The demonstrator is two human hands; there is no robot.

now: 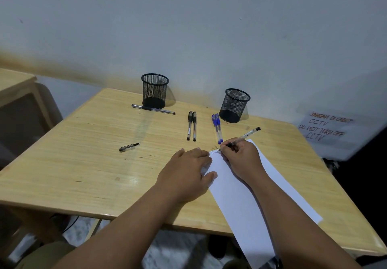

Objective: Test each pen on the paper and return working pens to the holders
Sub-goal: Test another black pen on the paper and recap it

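From my feed, the right hand [240, 153] grips a pen [244, 137], tip on the paper's [247, 195] far corner. Left hand [186, 168] lies flat on the paper's left edge. Two mesh holders [154, 90] [234, 105] stand beyond the paper, loose pens [191, 125] between.

Pale blue-grey wall [188, 27], light wooden table [83, 143], handwritten wall notice [326, 128]

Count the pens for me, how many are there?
6: one clear pen before the left black mesh holder, two black-capped pens mid-table, two blue-capped pens beside them, one black pen in the right hand.
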